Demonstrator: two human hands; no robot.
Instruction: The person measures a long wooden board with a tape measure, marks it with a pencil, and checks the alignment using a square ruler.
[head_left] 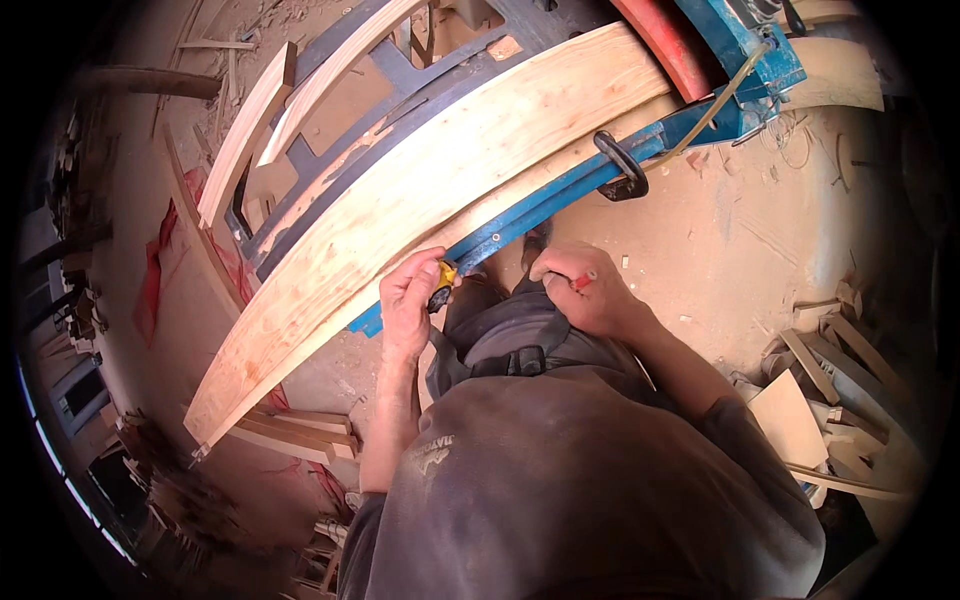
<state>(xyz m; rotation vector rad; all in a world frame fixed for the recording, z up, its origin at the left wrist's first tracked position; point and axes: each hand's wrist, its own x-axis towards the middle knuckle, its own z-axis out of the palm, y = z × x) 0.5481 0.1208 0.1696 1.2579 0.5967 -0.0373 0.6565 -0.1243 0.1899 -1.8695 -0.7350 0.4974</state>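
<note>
My left hand [405,305] is closed around a small yellow and black tape measure [442,288], beside the near edge of a wooden board [450,150]. The long, pale board has a curved edge and lies across a machine with a blue rail [530,212]. My right hand [600,300] is a fist in front of my waist, apart from the board. A short red pencil-like stick [585,281] pokes out of it; most of the stick is hidden by the fingers.
A black handle [622,165] sticks out from the blue rail. A red curved guard [665,45] covers the machine's far right. Curved wooden strips [335,75] lie at the far left. Wood offcuts [825,390] are heaped on the floor at right, more boards [300,432] at lower left.
</note>
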